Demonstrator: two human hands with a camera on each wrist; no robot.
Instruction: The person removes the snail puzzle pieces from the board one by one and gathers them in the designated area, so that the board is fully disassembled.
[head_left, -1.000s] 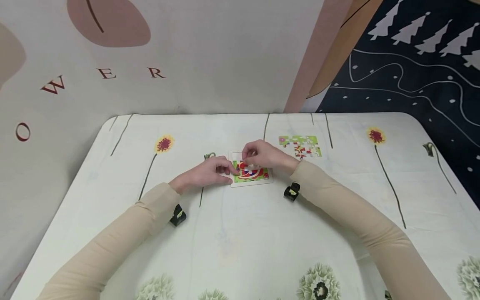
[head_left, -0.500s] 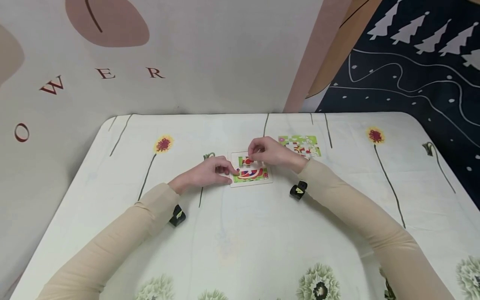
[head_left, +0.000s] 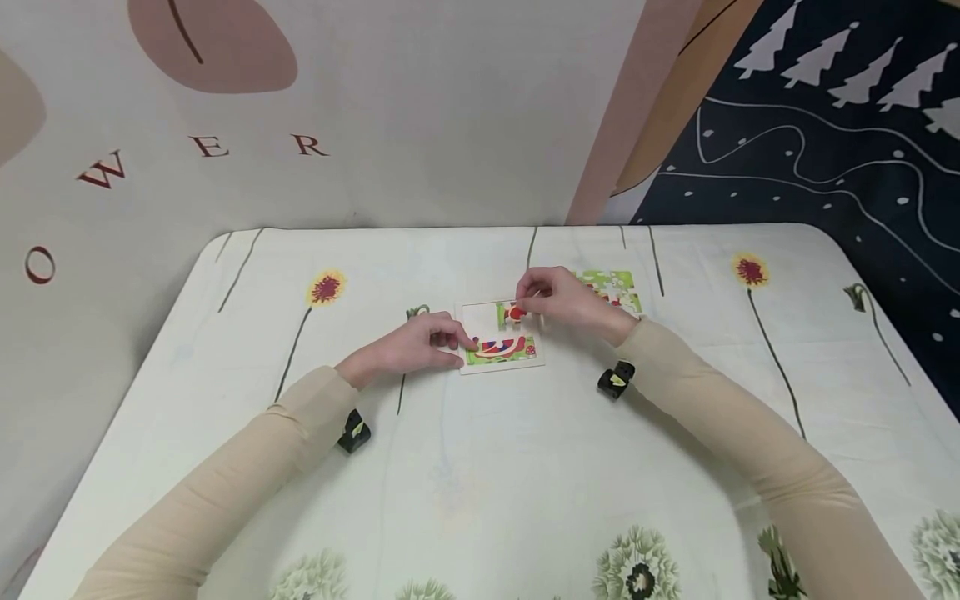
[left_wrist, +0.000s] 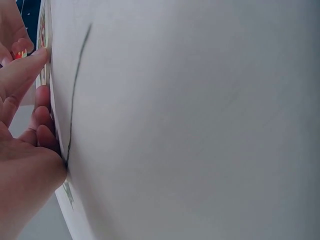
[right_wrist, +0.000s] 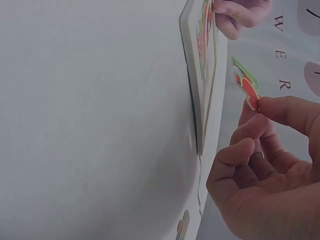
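Puzzle piece [head_left: 512, 315], just one, is pinched by your right hand [head_left: 558, 293] above the one puzzle board [head_left: 478, 320] on the tabletop [head_left: 457, 467]. Your left hand [head_left: 420, 342], one finger stretched out, touches that board. More pieces [head_left: 617, 280] lie to its right, too hidden to count.

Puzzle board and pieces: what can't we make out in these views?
Head: part of the loose green-and-red flat puzzle pieces, hidden behind the right hand.
Head: right end of the held red-and-green flat puzzle piece, covered by the same hand.
Head: part of the left edge of the white rectangular puzzle board, under the left hand.
Left wrist: board's picture, nearly edge-on, partly behind the left hand.
Right wrist: board's far end, cut off by the top edge.
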